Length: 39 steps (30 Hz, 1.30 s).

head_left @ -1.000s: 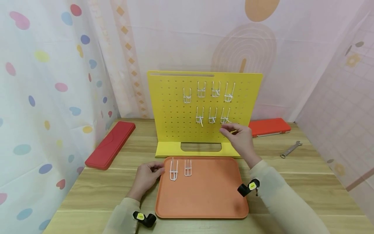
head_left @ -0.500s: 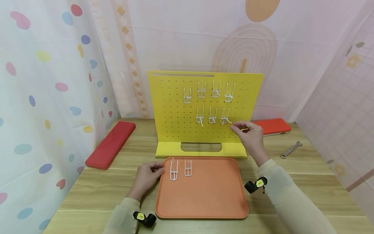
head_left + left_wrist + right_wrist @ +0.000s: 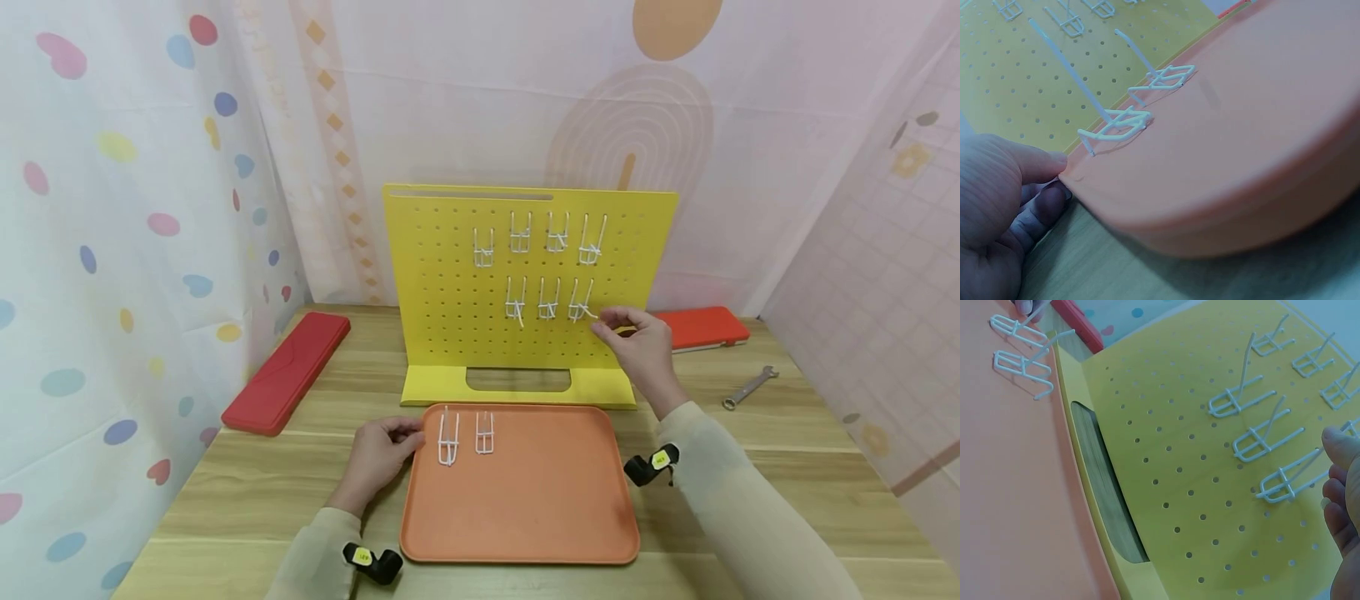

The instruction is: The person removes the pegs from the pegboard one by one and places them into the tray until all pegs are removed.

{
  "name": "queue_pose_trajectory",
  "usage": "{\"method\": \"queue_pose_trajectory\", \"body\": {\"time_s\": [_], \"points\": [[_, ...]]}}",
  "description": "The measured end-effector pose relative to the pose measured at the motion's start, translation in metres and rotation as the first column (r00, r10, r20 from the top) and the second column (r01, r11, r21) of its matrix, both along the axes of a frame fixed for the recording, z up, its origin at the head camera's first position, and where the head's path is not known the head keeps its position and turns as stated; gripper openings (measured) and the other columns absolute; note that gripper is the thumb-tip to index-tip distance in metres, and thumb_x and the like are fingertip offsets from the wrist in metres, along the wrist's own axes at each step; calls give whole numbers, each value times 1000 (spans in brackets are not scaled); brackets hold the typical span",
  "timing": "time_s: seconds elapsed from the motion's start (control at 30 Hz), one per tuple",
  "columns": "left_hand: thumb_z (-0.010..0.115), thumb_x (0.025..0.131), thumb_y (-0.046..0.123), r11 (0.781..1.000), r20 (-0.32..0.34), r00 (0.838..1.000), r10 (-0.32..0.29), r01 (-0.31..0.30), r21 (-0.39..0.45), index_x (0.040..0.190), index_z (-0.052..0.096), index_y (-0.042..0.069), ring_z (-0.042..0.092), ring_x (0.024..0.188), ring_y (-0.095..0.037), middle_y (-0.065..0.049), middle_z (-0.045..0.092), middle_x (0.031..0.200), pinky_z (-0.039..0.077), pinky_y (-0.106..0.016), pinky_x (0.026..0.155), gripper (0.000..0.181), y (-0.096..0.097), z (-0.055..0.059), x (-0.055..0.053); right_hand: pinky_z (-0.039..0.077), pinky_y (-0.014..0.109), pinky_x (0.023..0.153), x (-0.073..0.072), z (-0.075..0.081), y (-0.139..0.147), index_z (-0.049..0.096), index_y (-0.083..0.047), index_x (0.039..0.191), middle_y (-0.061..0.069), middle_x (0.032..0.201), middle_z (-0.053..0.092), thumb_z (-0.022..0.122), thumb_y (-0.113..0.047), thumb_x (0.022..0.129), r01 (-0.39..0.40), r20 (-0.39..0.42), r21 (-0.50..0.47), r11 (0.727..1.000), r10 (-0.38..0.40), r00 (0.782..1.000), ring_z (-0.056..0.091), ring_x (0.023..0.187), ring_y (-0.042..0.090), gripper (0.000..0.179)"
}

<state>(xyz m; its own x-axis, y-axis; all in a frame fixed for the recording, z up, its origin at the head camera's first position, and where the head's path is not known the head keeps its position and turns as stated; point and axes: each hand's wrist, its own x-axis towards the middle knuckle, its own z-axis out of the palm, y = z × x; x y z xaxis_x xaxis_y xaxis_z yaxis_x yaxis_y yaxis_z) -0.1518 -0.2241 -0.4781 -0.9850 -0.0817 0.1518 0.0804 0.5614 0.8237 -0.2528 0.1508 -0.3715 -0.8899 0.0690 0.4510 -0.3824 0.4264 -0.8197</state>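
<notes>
On the upright yellow pegboard [image 3: 450,333] hang several white wire hooks in two rows. My right hand [image 3: 637,346] is at the lower row's rightmost hook [image 3: 579,310], thumb and fingertips pinching near the tip of its projecting prong; the contact is partly hidden. That same hook [image 3: 1279,486] sits beside the thumb [image 3: 1341,447] in the right wrist view. My left hand [image 3: 378,458] pinches the left rim of the orange tray [image 3: 525,500], near its far corner. Two more hooks lie on the tray, a longer one [image 3: 448,442] and a shorter one [image 3: 485,433].
A dark red case [image 3: 288,371] lies on the wooden table [image 3: 315,467] to the left. Behind my right hand is a bright red case [image 3: 701,327], with a wrench [image 3: 750,387] in front of it. Patterned curtains [image 3: 480,100] enclose the back and sides.
My right hand has shifted a little to the right, from the bottom of the lower right hook to its prong tip, then stayed there. The left hand has kept its place.
</notes>
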Motion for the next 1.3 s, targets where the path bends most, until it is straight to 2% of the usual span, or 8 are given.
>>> {"method": "queue_pose_trajectory", "body": {"time_s": [0.27,0.63,0.97,1.2,1.3], "points": [[76,82,9,1000,4,1000,3,-3,15,94,75,7,63,72,-12,-1,70,80,50,-23,64,12,0,1,1,51,20,65,-10,-1,-7,74,-9,107,4,95,71,78,-26,82,-24,0,6,1000,24,1000,64,87,16,31],[75,82,6,1000,-6,1000,6,-6,14,93,75,6,62,72,-11,-1,70,80,50,-22,64,11,1,1,0,53,20,69,-21,-5,-13,75,-10,106,1,105,71,78,-20,81,-27,-46,14,1000,28,999,66,88,12,27],[75,81,6,1000,-57,998,8,-7,12,91,75,4,61,68,-10,0,69,76,49,-22,61,10,2,0,1,54,22,70,-25,-6,-15,75,-10,107,4,108,70,75,-20,84,-30,-51,56,998,33,998,67,90,18,25],[76,83,10,1000,6,1000,3,-3,6,94,75,7,62,73,-12,-1,70,81,50,-23,65,12,0,1,0,53,21,70,-28,-9,-16,77,-13,104,1,105,71,75,-19,84,-14,-41,47,999,16,999,67,90,13,21],[75,83,10,1000,10,1000,1,-1,1,94,75,7,62,74,-12,0,70,81,50,-23,65,12,0,1,1,54,22,70,-29,-9,-17,77,-12,103,2,104,72,75,-20,85,-9,-37,43,999,10,999,68,89,14,20]]}}
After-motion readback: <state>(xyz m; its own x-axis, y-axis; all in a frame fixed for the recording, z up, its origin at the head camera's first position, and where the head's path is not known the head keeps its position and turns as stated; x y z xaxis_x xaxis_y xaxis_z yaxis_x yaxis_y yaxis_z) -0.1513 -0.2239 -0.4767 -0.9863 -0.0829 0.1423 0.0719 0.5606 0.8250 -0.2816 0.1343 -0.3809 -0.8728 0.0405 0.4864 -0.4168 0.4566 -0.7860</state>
